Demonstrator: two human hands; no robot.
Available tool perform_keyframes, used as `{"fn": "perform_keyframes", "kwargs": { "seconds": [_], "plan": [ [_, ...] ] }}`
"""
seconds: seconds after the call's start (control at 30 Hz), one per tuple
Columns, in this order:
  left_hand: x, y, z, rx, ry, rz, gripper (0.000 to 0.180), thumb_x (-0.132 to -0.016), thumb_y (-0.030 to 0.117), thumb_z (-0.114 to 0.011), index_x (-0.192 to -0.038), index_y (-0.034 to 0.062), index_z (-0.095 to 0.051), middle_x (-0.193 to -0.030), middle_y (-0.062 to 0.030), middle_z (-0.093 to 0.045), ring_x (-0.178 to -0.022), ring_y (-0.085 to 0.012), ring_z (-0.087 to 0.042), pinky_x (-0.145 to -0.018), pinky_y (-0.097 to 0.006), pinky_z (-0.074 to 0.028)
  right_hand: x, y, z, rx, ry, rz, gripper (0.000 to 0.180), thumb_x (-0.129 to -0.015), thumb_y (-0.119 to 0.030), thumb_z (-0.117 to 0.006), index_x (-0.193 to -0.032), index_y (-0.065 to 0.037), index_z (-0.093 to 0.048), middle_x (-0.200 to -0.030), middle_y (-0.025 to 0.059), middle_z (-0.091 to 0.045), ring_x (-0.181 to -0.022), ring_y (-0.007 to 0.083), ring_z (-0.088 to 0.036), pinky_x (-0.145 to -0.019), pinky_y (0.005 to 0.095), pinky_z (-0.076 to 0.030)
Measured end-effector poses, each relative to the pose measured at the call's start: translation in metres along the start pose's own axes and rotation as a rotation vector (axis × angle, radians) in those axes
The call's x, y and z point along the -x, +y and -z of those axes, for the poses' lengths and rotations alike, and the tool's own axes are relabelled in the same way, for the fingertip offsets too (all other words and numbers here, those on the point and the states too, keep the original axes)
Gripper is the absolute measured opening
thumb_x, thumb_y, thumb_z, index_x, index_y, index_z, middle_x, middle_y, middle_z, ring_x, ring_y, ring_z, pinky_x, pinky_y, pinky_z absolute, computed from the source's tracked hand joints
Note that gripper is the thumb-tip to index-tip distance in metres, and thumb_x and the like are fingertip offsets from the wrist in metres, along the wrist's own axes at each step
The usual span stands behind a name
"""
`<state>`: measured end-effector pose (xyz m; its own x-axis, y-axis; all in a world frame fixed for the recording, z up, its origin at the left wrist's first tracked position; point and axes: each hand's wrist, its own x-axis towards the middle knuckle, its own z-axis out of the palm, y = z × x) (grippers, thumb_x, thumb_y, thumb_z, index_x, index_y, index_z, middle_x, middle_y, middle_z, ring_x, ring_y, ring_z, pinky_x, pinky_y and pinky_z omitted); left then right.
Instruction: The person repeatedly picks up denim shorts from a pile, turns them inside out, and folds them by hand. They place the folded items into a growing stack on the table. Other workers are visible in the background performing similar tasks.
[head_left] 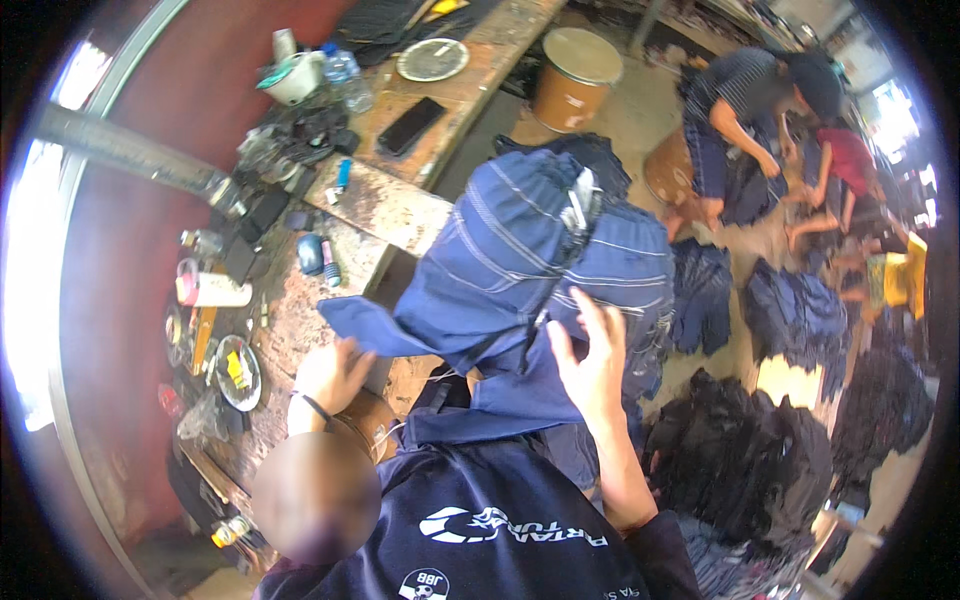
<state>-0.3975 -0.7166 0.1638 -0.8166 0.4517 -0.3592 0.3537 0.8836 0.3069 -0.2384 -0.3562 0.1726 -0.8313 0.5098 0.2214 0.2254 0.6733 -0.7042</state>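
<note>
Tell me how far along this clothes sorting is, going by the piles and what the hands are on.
Done, apparently: dark folded stacks sit low on the right. In hand: a blue striped garment lies draped on the bench; the right hand lies flat on it, and the left hand rests on its left edge, neither in a closed grip. Left: loose blue heaps remain on the floor beyond.

You're seeing a black phone (409, 125) and round plate (432, 59) lying on the workbench (385, 205), a brown drum (574, 79) standing behind, dark garment piles (740, 455) sitting right.
</note>
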Motion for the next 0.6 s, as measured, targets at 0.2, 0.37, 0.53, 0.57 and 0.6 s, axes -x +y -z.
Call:
{"fn": "perform_keyframes", "kwargs": {
  "seconds": [0.2, 0.37, 0.53, 0.57, 0.6],
  "plan": [
    [-0.073, 0.147, -0.021, 0.389, 0.297, -0.756, 0.033, -0.089, 0.031, -0.080, -0.113, 0.0115, -0.071, -0.104, -0.0105, -0.069, -0.101, -0.0332, -0.066, -0.086, -0.047, -0.053, -0.018, -0.041, -0.001, -0.007, -0.048, -0.155, 0.050, -0.096, -0.022, -0.079, -0.141, -0.005, -0.065, -0.112, 0.0173, -0.062, -0.102, 0.0312, -0.064, -0.091, 0.0435, -0.053],
    [-0.110, 0.153, -0.089, 0.311, 0.376, -0.811, 0.044, -0.084, 0.036, -0.081, -0.117, 0.0114, -0.068, -0.115, -0.0106, -0.061, -0.107, -0.0319, -0.056, -0.087, -0.045, -0.047, -0.052, -0.103, -0.037, -0.182, -0.115, -0.009, 0.033, -0.099, -0.012, -0.075, -0.129, 0.000, -0.071, -0.088, 0.0151, -0.074, -0.076, 0.0229, -0.068, -0.075, 0.0373, -0.055],
    [-0.132, 0.152, -0.143, 0.495, 0.319, -0.938, 0.039, -0.092, 0.043, -0.070, -0.120, 0.0174, -0.064, -0.114, -0.0070, -0.059, -0.113, -0.0309, -0.053, -0.095, -0.052, -0.045, -0.128, -0.146, -0.204, -0.196, -0.590, 0.177, 0.033, -0.099, -0.018, -0.074, -0.129, -0.003, -0.072, -0.091, 0.0174, -0.078, -0.082, 0.0249, -0.075, -0.077, 0.0380, -0.058],
    [-0.136, 0.149, -0.154, 0.472, 0.426, -0.977, 0.039, -0.094, 0.044, -0.068, -0.121, 0.0176, -0.063, -0.112, -0.0067, -0.059, -0.113, -0.0304, -0.053, -0.095, -0.051, -0.045, -0.142, -0.149, -0.246, -0.180, -0.584, 0.346, 0.033, -0.099, -0.017, -0.074, -0.128, -0.002, -0.071, -0.090, 0.0163, -0.079, -0.081, 0.0233, -0.076, -0.076, 0.0372, -0.058],
    [-0.142, 0.148, -0.165, 0.351, 0.347, -0.999, 0.044, -0.099, 0.046, -0.063, -0.134, 0.0185, -0.060, -0.126, -0.0064, -0.061, -0.126, -0.0313, -0.054, -0.105, -0.052, -0.045, -0.155, -0.149, -0.287, -0.170, -0.627, 0.300, 0.031, -0.097, -0.017, -0.073, -0.125, -0.002, -0.072, -0.093, 0.0208, -0.078, -0.086, 0.0335, -0.076, -0.079, 0.0442, -0.058]
  ]
}}
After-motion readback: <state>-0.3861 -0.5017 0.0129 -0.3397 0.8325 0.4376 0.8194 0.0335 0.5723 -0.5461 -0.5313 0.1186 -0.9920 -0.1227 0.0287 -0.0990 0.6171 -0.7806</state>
